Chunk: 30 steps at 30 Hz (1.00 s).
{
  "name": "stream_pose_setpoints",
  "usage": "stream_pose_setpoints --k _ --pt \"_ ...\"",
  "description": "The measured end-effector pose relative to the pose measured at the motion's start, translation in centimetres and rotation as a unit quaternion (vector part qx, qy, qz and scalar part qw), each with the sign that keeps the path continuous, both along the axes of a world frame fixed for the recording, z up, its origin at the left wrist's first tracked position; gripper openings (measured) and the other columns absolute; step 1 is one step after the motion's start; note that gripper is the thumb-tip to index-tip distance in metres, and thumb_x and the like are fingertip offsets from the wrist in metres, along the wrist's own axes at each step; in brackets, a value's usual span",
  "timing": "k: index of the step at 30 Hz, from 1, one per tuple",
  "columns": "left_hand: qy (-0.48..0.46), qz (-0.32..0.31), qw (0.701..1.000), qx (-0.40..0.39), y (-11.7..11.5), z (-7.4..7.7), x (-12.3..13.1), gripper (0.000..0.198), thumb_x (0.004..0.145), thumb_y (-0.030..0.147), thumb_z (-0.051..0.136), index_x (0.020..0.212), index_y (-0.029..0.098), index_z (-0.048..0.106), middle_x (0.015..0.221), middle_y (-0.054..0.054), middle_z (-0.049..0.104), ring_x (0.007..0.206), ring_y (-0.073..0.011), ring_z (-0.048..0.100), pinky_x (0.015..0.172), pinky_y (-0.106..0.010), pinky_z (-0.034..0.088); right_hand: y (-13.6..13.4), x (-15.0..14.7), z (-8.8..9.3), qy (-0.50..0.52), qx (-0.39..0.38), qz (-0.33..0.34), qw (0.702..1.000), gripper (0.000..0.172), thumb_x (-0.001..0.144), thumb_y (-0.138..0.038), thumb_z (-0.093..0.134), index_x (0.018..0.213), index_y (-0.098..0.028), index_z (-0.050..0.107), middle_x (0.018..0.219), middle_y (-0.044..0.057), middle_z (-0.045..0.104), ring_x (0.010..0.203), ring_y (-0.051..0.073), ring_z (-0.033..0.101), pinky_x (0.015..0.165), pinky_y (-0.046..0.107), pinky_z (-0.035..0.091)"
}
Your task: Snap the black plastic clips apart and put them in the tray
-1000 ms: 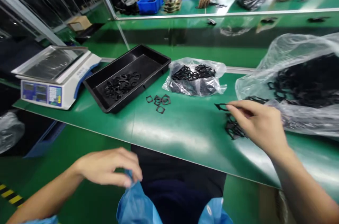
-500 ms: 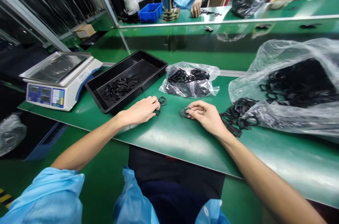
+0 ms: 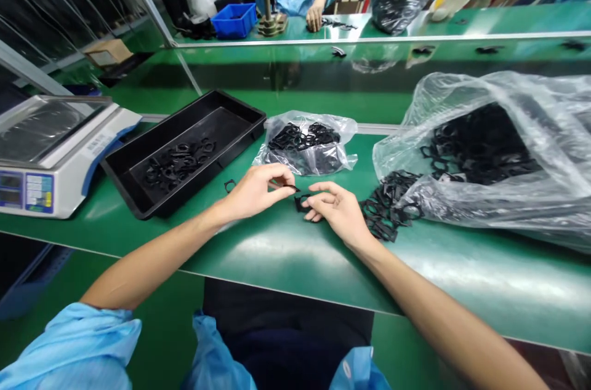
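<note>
My left hand (image 3: 258,191) pinches a thin black plastic ring part (image 3: 296,188) between thumb and fingertips, held almost edge-on. Just right of it, my right hand (image 3: 336,210) has its fingers closed at the edge of another black ring part (image 3: 301,203), low over the table. The fingertips of both hands are close together but apart. A loose ring part (image 3: 229,186) lies behind my left hand, partly covered by it. Beside my right wrist, a heap of the same black parts (image 3: 385,208) spills from a large clear plastic bag (image 3: 489,208).
A black tray (image 3: 221,159) holding several parts stands at left, next to a weighing scale (image 3: 69,156). A smaller clear bag of parts (image 3: 309,159) lies behind my hands. Across the divider, a co-worker's hand (image 3: 316,13) rests near black parts, by a blue bin (image 3: 234,21).
My left hand has moved right, closer to my right hand, and now lifts a ring part; one ring stays behind on the table. The camera view has shifted to the right.
</note>
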<state>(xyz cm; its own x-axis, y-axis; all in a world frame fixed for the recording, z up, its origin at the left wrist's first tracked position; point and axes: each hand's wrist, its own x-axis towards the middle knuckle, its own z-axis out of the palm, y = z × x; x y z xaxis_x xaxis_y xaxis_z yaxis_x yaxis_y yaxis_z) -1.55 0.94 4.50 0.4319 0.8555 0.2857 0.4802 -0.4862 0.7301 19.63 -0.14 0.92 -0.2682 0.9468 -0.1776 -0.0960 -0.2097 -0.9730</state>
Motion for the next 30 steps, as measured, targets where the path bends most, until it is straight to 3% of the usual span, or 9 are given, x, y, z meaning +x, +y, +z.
stream_pose_setpoints --k 5,9,13,17,24,30 --pt "0.002 0.016 0.97 0.243 0.2 -3.6 1.9 0.011 0.094 0.016 0.058 0.094 0.017 0.069 0.1 -0.008 0.074 0.094 -0.0175 0.072 0.085 -0.033 0.061 0.1 0.3 0.0 0.051 -0.051 0.017 0.997 0.038 0.068 -0.037 0.085 0.094 -0.018 0.066 0.08 0.005 0.079 0.068 0.017 0.076 0.067 0.028 0.06" --pt "0.023 -0.016 0.954 0.297 -0.4 -5.2 1.8 0.026 0.095 0.012 0.056 0.119 0.015 0.065 0.122 -0.014 0.071 0.112 -0.0222 0.07 0.095 -0.041 0.061 0.1 0.6 -0.1 0.066 -0.076 0.029 0.994 0.035 0.069 -0.036 0.085 0.094 -0.017 0.069 0.083 0.006 0.079 0.069 0.016 0.075 0.067 0.026 0.059" --pt "0.022 -0.048 0.955 0.29 -0.5 -5.3 1.3 0.029 0.094 0.009 0.056 0.122 0.013 0.064 0.123 -0.016 0.072 0.111 -0.0231 0.069 0.094 -0.041 0.061 0.1 0.9 0.0 0.041 -0.073 0.025 0.996 0.029 0.072 -0.034 0.085 0.09 -0.015 0.073 0.087 0.008 0.08 0.066 0.014 0.073 0.065 0.026 0.057" --pt "0.008 -0.015 0.953 0.302 -0.4 -5.0 0.9 0.019 0.093 0.015 0.063 0.111 0.017 0.068 0.107 -0.01 0.076 0.095 -0.0191 0.072 0.085 -0.034 0.061 0.1 0.9 0.2 0.044 -0.101 0.006 0.994 0.03 0.067 -0.033 0.088 0.087 -0.016 0.072 0.081 0.005 0.078 0.067 0.015 0.074 0.068 0.027 0.06" --pt "0.006 -0.002 0.944 0.329 -0.7 -4.7 1.0 0.026 0.09 0.017 0.068 0.116 0.016 0.064 0.1 -0.009 0.076 0.091 -0.0192 0.073 0.083 -0.032 0.06 -0.4 0.3 0.7 0.07 -0.138 -0.014 0.988 0.027 0.062 -0.032 0.091 0.073 -0.017 0.071 0.073 0.001 0.073 0.069 0.015 0.074 0.068 0.023 0.058" --pt "0.004 0.031 0.936 0.351 -0.7 -4.0 0.9 0.03 0.087 0.013 0.07 0.116 0.015 0.064 0.101 -0.009 0.076 0.092 -0.0193 0.072 0.083 -0.032 0.06 -0.3 0.4 0.9 0.044 -0.104 -0.039 0.993 0.024 0.063 -0.032 0.089 0.07 -0.017 0.071 0.06 -0.002 0.068 0.054 0.009 0.061 0.061 0.022 0.052"
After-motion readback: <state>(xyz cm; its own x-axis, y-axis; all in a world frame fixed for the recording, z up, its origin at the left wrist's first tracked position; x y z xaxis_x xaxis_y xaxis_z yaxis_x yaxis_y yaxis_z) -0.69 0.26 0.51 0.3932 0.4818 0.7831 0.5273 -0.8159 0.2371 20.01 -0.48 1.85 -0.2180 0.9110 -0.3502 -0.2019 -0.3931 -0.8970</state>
